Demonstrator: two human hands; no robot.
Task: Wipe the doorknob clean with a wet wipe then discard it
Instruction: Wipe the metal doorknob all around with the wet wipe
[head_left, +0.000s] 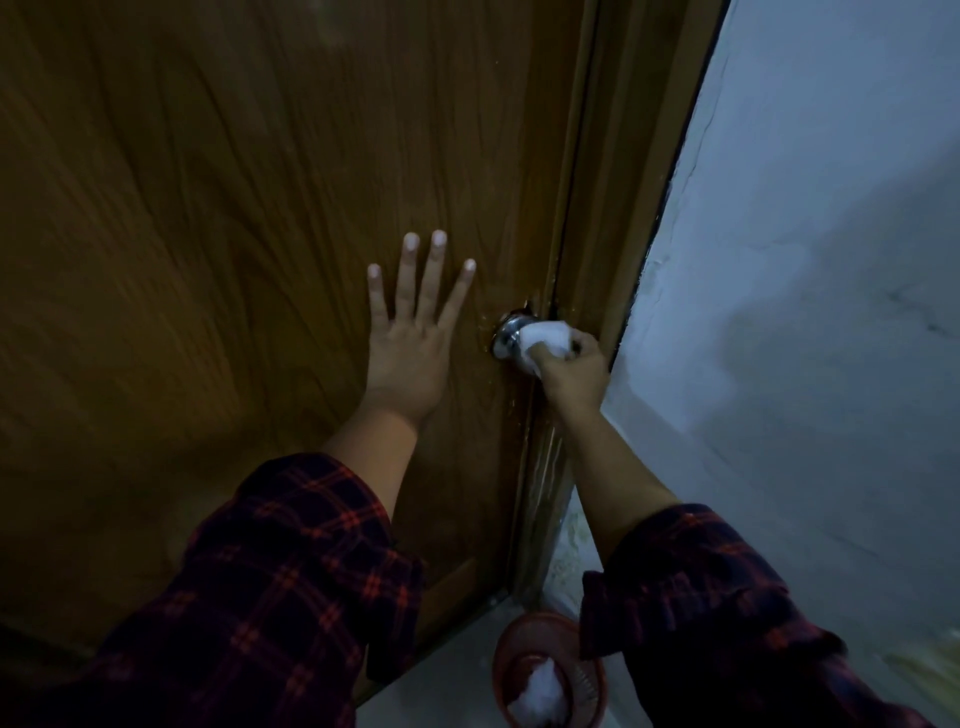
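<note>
A round silver doorknob (506, 334) sits at the right edge of a brown wooden door (234, 208). A white wet wipe (545, 340) is wrapped over the knob's outer end. My right hand (574, 371) grips the wipe around the knob, fingers closed. My left hand (410, 332) lies flat on the door to the left of the knob, fingers spread, holding nothing. Only the knob's base and collar show; the wipe and my hand cover the rest of it.
A reddish plastic waste basket (550, 670) stands on the floor below the knob, with white crumpled material inside. The door frame (597, 234) runs just right of the knob. A pale painted wall (805, 260) fills the right side.
</note>
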